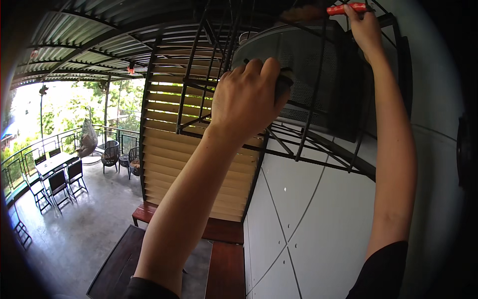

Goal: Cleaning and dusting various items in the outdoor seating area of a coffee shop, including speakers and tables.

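Note:
A large dark speaker cabinet (313, 74) with a perforated front hangs high against the wall, inside a black metal bar cage (312, 108). In front of the cabinet is my left hand (248, 93), its fingers curled around something dark that is mostly hidden, perhaps a cage bar or a cloth. My right hand (362, 28) is raised at the top right and grips a red handle (345, 9). Brownish bristles or fibres, blurred in shadow, extend left from that handle over the cabinet's top, so it looks like a brush or duster.
Below are a dark wooden table (119, 261) and red-brown benches (226, 269). A slatted wooden screen (194, 164) stands behind the cage, beside a grey panelled wall (310, 224). Farther left are a white table (56, 163), chairs, a hanging chair (88, 138) and a railing.

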A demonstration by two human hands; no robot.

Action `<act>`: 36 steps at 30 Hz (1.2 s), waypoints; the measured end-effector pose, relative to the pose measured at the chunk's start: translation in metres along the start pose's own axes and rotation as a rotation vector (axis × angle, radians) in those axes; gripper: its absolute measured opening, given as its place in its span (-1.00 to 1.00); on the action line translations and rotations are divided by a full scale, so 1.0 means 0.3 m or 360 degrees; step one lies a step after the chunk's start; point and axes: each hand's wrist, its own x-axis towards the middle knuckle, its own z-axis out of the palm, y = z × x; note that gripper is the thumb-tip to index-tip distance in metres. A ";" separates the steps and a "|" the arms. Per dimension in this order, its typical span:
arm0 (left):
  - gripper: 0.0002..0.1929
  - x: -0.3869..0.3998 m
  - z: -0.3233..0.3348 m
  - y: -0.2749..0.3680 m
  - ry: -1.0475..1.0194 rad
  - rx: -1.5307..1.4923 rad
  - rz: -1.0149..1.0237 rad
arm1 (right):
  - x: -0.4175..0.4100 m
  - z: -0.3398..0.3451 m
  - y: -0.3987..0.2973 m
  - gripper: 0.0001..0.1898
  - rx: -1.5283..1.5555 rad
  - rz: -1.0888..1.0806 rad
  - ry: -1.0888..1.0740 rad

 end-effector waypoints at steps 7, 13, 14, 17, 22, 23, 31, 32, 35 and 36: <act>-0.63 -0.013 -0.007 -0.010 0.0086 0.0024 0.0018 | -0.017 0.088 -0.008 -0.78 0.0548 0.0678 -0.0035; -0.64 -0.010 -0.006 -0.004 0.0082 0.0062 0.0051 | -0.006 0.042 0.110 -0.55 0.0289 0.0740 0.0003; -0.64 -0.010 -0.004 -0.003 0.0083 0.0058 0.0050 | -0.007 0.038 0.129 -0.54 0.0411 0.0778 -0.0005; -0.65 -0.012 -0.003 -0.006 0.0094 0.0060 0.0046 | -0.006 0.041 0.149 -0.51 0.0793 0.0884 -0.0027; -0.65 -0.013 -0.005 -0.002 0.0093 0.0047 0.0041 | -0.005 0.043 0.093 -0.50 0.0543 0.0868 -0.0016; -0.65 -0.013 -0.007 -0.005 0.0093 0.0052 0.0042 | -0.007 0.047 0.075 -0.51 0.0419 0.0854 -0.0011; -0.65 -0.011 -0.005 0.002 0.0021 0.0043 0.0012 | -0.005 0.047 0.041 -0.48 0.0240 0.0702 0.0035; -0.65 -0.012 -0.001 -0.001 0.0018 0.0041 0.0011 | -0.007 0.047 0.040 -0.48 0.0231 0.0679 0.0042; -0.67 -0.015 0.002 -0.012 0.0065 0.0058 0.0041 | -0.017 0.054 0.036 -0.48 0.0264 0.0681 -0.0005; -0.67 -0.013 0.002 -0.012 0.0074 0.0070 0.0051 | -0.017 0.053 0.046 -0.48 0.0301 0.0699 -0.0051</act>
